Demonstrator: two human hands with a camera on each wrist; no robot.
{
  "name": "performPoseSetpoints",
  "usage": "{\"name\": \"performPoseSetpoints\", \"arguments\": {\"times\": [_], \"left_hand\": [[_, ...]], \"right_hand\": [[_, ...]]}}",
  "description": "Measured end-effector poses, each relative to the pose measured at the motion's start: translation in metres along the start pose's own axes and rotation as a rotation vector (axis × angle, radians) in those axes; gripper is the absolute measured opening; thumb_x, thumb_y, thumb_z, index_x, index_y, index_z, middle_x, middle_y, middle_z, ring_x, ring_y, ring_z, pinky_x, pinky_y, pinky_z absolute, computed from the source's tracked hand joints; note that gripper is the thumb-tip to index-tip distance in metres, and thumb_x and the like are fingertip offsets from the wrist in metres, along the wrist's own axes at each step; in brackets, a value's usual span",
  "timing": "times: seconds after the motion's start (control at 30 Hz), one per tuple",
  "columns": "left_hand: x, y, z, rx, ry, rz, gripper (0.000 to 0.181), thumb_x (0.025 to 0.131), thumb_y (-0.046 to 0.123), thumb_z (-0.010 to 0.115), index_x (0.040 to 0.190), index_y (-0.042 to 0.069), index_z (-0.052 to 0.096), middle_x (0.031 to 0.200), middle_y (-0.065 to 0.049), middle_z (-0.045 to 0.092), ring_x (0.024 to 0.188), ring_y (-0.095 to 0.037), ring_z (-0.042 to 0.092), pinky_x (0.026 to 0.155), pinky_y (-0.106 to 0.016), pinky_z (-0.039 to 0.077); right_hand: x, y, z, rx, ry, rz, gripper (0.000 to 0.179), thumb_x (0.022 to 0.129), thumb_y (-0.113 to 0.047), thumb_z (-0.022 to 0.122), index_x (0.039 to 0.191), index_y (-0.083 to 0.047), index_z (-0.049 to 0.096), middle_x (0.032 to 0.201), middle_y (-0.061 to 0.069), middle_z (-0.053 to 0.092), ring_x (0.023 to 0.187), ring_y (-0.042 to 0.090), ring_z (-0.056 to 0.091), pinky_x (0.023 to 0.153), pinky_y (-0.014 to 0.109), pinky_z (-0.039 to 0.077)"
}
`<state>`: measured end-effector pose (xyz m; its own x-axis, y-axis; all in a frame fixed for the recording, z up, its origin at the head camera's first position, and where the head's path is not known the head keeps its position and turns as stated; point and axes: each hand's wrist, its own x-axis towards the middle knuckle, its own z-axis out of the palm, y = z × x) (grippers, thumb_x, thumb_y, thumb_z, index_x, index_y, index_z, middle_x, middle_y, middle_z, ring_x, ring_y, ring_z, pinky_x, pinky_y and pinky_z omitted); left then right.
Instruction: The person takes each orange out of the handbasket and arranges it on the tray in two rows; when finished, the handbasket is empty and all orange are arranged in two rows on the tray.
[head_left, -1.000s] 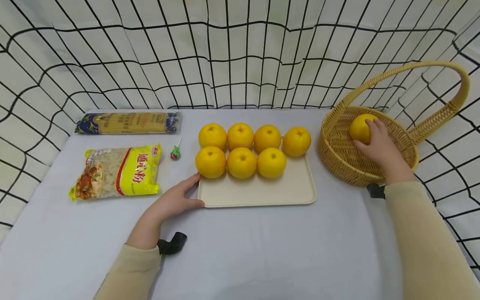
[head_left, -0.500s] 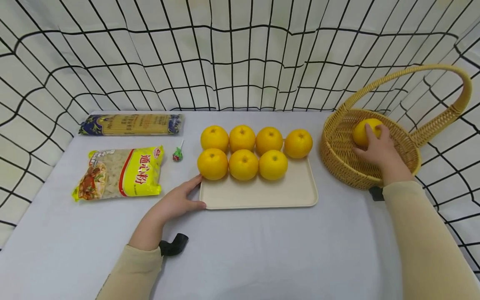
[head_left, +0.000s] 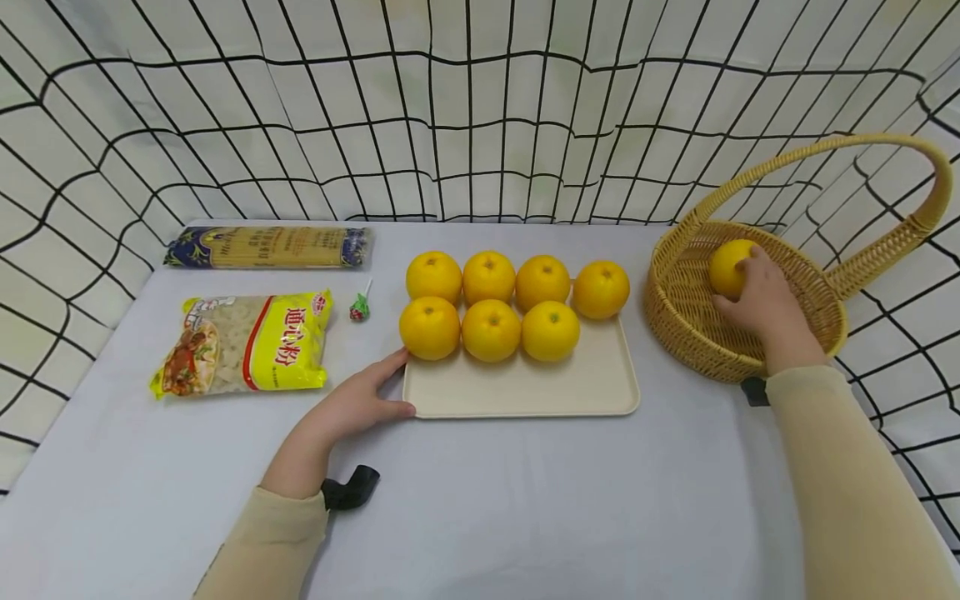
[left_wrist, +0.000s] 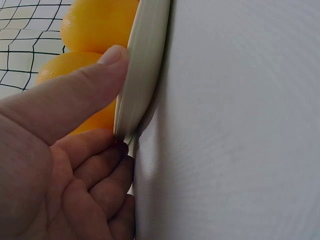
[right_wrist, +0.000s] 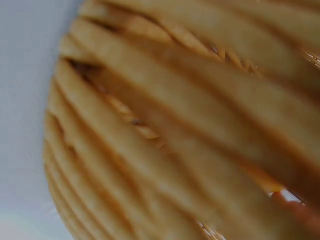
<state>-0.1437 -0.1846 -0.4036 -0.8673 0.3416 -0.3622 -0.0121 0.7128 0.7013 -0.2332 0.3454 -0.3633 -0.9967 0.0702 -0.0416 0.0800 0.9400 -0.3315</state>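
Note:
In the head view my left hand (head_left: 352, 408) holds the near left corner of a cream rectangular tray (head_left: 525, 396). In the left wrist view its thumb (left_wrist: 112, 65) lies on the tray rim (left_wrist: 145, 70), and the other fingers curl against the corner. Several oranges (head_left: 491, 331) stand in two rows on the tray. At the right, my right hand (head_left: 768, 312) reaches into a wicker basket (head_left: 693, 337) and grips an orange (head_left: 727, 268) there; part of its grasp is hidden. Wicker strands (right_wrist: 150, 120) nearly fill the right wrist view.
Left of the tray lie a bag of pasta (head_left: 247, 343), a pack of spaghetti (head_left: 270, 247) and a small lollipop (head_left: 360, 307). The basket's tall handle (head_left: 892, 142) arches above its bowl. Black-lined white cloth (head_left: 480, 108) hangs round the table (head_left: 525, 500).
The whole head view has shifted slightly. My right hand stays at the orange inside the basket, its fingers moved a little around it. The left hand keeps its place at the tray corner.

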Motion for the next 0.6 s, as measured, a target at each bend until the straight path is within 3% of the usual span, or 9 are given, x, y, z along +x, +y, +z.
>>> {"name": "performPoseSetpoints", "arguments": {"times": [0.23,0.47,0.6], "left_hand": [[0.0003,0.0004,-0.0002,0.001,0.001,0.0,0.085,0.079,0.031,0.069,0.146,0.015,0.02,0.152,-0.008,0.018,0.139,-0.033,0.015,0.111,-0.054,0.015],[0.0,0.0011,0.0,0.004,0.002,0.0,0.085,0.079,0.03,0.069,0.146,0.014,0.02,0.152,-0.008,0.018,0.139,-0.033,0.015,0.111,-0.053,0.015],[0.0001,0.0008,-0.0001,0.01,0.0,0.007,0.085,0.079,0.031,0.069,0.146,0.013,0.02,0.152,-0.009,0.018,0.139,-0.033,0.015,0.111,-0.053,0.015]], "right_hand": [[-0.0015,-0.0024,-0.0015,-0.045,-0.015,0.047,0.085,0.087,-0.043,0.048,0.146,-0.018,-0.008,0.145,0.024,-0.003,0.118,0.056,0.013,0.081,0.072,0.033],[-0.0013,-0.0053,-0.0007,0.025,0.022,0.079,0.071,0.087,-0.043,0.051,0.14,-0.008,0.019,0.146,0.02,-0.003,0.126,0.052,0.01,0.088,0.072,0.03],[-0.0019,-0.0055,-0.0005,0.036,0.049,0.073,0.064,0.088,-0.038,0.054,0.13,0.0,0.026,0.143,0.024,0.008,0.121,0.052,0.016,0.092,0.068,0.029]]}}
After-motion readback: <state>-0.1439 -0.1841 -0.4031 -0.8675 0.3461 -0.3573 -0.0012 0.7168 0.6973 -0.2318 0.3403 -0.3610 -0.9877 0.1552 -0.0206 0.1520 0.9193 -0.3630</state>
